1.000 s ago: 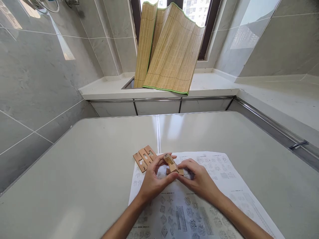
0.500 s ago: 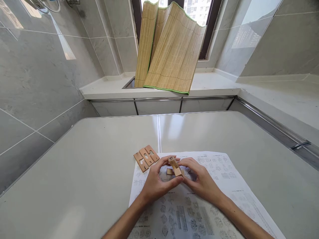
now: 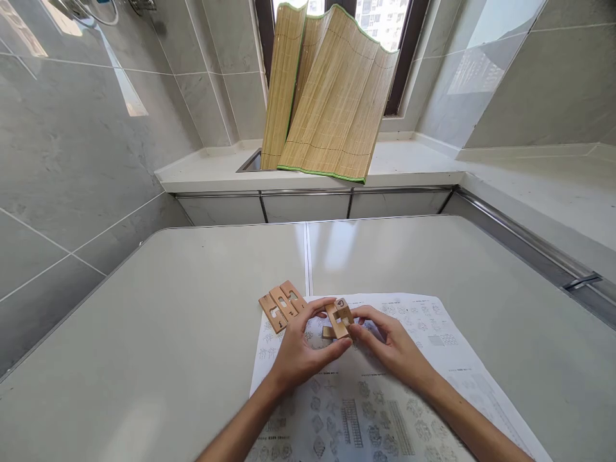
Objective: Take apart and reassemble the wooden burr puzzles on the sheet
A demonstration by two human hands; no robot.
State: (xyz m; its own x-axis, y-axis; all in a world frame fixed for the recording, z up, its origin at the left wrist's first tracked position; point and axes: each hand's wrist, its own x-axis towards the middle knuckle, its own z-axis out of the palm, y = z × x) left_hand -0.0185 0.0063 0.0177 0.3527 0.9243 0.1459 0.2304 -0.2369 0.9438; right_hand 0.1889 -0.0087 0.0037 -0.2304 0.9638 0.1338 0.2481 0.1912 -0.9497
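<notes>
A small notched wooden puzzle block (image 3: 339,318) with a dark mark on its end is raised over the printed sheet (image 3: 414,378). My left hand (image 3: 308,350) grips it from the left, thumb below and fingers above. From the right, my right hand (image 3: 385,337) pinches its edge between thumb and fingertips. Behind and below the block, another wooden piece (image 3: 328,332) shows in part; whether it lies on the paper or is held I cannot tell. Three flat wooden pieces with cut-outs and numbers (image 3: 282,306) lie side by side, left of the hands at the sheet's far left corner.
The pale table (image 3: 192,308) has a seam down its far middle. Beyond it runs a metal rail (image 3: 308,192) under a white sill (image 3: 409,160). A folded bamboo mat (image 3: 337,96) leans against the window, with grey tiled walls (image 3: 120,115) around.
The notched block has turned between my hands, so its cut-out side now faces me more. My right fingers have shifted their hold on its right side.
</notes>
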